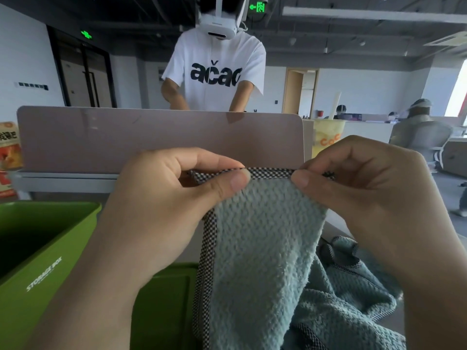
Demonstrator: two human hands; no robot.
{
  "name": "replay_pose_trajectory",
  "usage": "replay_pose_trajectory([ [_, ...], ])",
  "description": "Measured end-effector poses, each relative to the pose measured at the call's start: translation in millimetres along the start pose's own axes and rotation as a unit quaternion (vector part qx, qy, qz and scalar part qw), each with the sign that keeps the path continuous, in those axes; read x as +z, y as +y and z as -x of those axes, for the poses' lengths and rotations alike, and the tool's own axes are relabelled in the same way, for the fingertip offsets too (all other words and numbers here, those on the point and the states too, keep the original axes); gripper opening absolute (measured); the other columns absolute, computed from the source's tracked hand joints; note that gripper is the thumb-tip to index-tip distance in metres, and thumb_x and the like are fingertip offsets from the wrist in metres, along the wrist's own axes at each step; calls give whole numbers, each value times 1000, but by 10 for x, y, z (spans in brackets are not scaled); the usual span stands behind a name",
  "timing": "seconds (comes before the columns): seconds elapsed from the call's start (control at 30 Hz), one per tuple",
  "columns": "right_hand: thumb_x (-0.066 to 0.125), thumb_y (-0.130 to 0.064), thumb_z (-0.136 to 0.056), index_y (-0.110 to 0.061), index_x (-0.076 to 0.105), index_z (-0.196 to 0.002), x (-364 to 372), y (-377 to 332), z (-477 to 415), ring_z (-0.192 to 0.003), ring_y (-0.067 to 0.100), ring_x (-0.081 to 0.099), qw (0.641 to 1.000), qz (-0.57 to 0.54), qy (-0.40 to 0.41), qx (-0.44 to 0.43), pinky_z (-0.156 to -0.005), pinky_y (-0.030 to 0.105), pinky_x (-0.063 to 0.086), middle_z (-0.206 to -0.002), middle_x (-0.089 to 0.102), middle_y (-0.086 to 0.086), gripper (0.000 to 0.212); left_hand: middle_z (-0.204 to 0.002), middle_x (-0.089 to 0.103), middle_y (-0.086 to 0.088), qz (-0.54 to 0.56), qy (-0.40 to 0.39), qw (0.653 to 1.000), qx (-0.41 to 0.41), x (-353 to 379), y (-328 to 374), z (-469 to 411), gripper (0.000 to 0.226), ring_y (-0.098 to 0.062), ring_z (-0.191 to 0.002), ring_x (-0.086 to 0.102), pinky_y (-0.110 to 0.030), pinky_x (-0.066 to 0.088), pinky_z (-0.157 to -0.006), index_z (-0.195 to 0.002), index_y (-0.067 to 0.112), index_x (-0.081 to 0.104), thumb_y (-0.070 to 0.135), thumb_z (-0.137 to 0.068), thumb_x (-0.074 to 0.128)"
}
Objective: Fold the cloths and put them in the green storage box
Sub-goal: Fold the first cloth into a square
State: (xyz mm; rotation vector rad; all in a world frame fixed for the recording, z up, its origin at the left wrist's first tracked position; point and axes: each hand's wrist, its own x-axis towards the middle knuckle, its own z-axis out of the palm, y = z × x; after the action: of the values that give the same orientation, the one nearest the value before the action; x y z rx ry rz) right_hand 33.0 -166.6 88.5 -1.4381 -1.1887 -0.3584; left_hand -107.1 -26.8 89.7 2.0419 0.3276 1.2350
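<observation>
- Pinching with both hands: left hand [174, 198] and right hand [374, 198] each press thumb against forefinger on the checked hem [267, 172] of the light blue cloth [265, 243], near each other along its top edge.
- Position: the cloth hangs unfolded in the air from that hem, near the viewer. It is in front of the green lid [161, 311] and right of the green storage box [58, 251], which stands open at near left.
- Remaining stock: a heap of matching cloths [353, 299] lies at near right, just beside the hanging one.
- Risk 1: both pinches sit on one short stretch of hem, so the free corners may sag and skew the fold.
- Risk 2: the lower part hangs against the heap, so swinging it may drag a second cloth along.
- Risk 3: a slackened pinch would probably drop the cloth onto the lid, not into the box.
- Legible text:
  - "STORAGE BOX", white, on the box wall.
  - "CoC", orange, partly hidden, on the drink cup [328, 137] right of the divider panel [156, 137].
  - Black lettering, roughly "ačao", on the white T-shirt [214, 54] of the person beyond the divider.
  - Green exit sign [257, 7] with arrow, far overhead.
  - Red packet [8, 152], far left: writing not readable.
</observation>
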Motion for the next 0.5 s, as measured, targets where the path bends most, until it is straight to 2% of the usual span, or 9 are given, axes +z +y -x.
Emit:
replay_pose_trajectory([
  [0.07,80,-31,-69,-23,70,-71,-13,-39,-7,-42,16,49,1000,-19,5,-5,-40,23,41,-64,72,-7,12,-68,68,33,12,25,1000,4,-11,3,0,21,13,-75,64,-7,42,-61,-73,59,67,61,-53,62],
  [0.13,80,-30,-67,-24,70,-71,-26,-59,-8,-42,17,51,999,-41,20,-7,-42,15,41,-65,73,-9,13,-67,69,31,25,28,999,7,-30,-10,-6,14,10,-69,66,-11,46,-62,-67,60,67,63,-53,64],
  [0.23,76,-22,-68,-23,69,-74,-35,-79,-11,-58,27,64,996,-81,32,-4,-54,22,53,-69,75,-11,8,-66,71,25,54,37,998,-3,-23,-23,-18,13,6,-63,68,-18,49,-61,-65,55,70,62,-54,68],
  [0.3,79,-18,-69,-25,69,-76,-26,-91,-16,-62,18,70,994,-103,30,6,-60,24,57,-71,76,-13,13,-64,72,20,97,48,994,-33,9,28,-2,13,3,-59,68,-14,50,-55,-63,49,72,54,-53,66],
  [0.37,77,-14,-72,-25,69,-77,-5,-81,-21,-64,8,72,992,-119,32,26,-63,22,57,-71,76,-12,15,-63,73,14,218,47,970,-96,59,31,-4,16,0,-57,68,-11,50,-49,-66,36,76,43,-55,67],
  [0.4,77,-13,-73,-25,69,-77,11,-71,-22,-64,8,72,991,-121,36,36,-64,25,58,-71,76,-11,15,-69,75,11,265,28,953,-148,118,27,-60,21,-4,-62,71,-15,53,-50,-73,30,77,42,-59,66],
  [0.43,76,-13,-74,-25,70,-77,31,-65,-24,-64,9,71,990,-124,42,45,-65,30,59,-71,76,-9,14,-85,77,7,294,-14,937,-189,180,24,-83,33,-8,-76,73,-23,58,-58,-89,28,75,47,-67,59],
  [0.47,74,-13,-74,-24,71,-76,48,-49,-26,-63,10,71,989,-129,50,54,-65,34,58,-70,76,-7,12,-109,74,1,308,-75,928,-197,199,-7,-63,48,-14,-98,71,-32,60,-74,-108,27,70,55,-77,46],
  [0.5,74,-11,-75,-23,71,-76,65,-35,-27,-61,11,70,987,-136,60,67,-65,36,57,-69,76,-5,13,-127,65,-4,313,-107,918,-217,224,-27,-79,60,-17,-116,62,-36,54,-89,-121,23,64,57,-86,29],
])
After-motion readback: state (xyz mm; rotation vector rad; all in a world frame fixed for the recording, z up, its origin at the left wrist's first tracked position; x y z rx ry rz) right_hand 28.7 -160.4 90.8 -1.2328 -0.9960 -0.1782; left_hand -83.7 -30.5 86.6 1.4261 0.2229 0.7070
